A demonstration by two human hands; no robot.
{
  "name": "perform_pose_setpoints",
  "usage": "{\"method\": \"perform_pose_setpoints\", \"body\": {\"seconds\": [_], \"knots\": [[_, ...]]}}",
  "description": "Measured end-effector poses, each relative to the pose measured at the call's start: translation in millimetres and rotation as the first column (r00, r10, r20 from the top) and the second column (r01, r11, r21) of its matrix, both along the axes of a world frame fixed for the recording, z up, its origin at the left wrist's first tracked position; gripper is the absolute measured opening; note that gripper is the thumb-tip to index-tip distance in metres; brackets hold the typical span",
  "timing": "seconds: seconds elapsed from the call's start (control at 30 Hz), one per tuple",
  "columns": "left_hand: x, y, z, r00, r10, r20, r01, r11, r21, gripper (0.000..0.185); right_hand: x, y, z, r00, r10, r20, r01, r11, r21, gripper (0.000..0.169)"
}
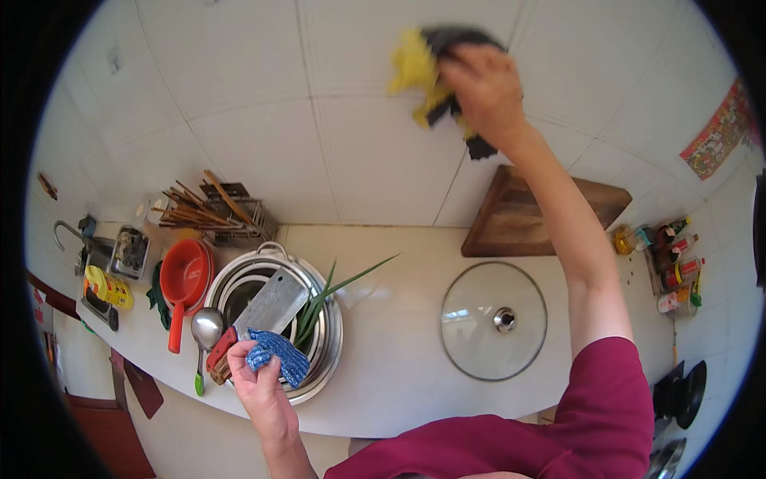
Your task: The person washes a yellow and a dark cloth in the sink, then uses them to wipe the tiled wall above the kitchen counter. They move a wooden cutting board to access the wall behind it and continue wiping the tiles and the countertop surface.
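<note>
My right hand (485,90) is raised against the white wall tiles (371,155), its fingers closed on a yellow and black cloth (419,66) that looks blurred. Between the thumb and fingers of my left hand (263,377) is a blue knitted scouring cloth (281,356). Just beyond that hand, a cleaver (275,302) with a red handle lies across nested metal basins (335,341). Green onion leaves (317,302) stick out of the basins beside its blade.
A glass lid (479,335) lies on the counter, with a wooden cutting board (508,221) leaning on the wall behind. To the left are a ladle (207,329), a red plastic dipper (184,272), a chopstick rack (257,218) and a sink (99,257). Bottles (682,272) stand far right.
</note>
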State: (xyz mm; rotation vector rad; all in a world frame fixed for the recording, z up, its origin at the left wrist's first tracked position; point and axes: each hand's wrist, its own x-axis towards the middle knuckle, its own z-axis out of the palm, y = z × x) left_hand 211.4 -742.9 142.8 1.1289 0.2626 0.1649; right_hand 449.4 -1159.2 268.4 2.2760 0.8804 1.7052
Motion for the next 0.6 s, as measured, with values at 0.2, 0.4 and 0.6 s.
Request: {"method": "perform_pose_setpoints", "body": {"seconds": [0.2, 0.4, 0.6], "knots": [[-29.4, -53.2, 24.8, 0.991, -0.092, 0.099, 0.095, 0.995, -0.019, 0.038, -8.9, -9.5, 18.4, 0.986, 0.018, -0.164, -0.052, 0.978, -0.203, 0.025], [-58.0, -38.2, 28.2, 0.992, -0.056, 0.117, 0.054, 0.998, 0.018, 0.044, -55.3, -72.0, 65.7, 0.976, -0.178, -0.127, 0.168, 0.982, -0.082, 0.026], [-55.7, -9.0, 25.7, 0.985, 0.027, 0.172, -0.015, 0.997, -0.07, 0.055, -63.8, -124.1, 157.5, 0.857, -0.493, 0.149, 0.368, 0.789, 0.492, 0.042]]}}
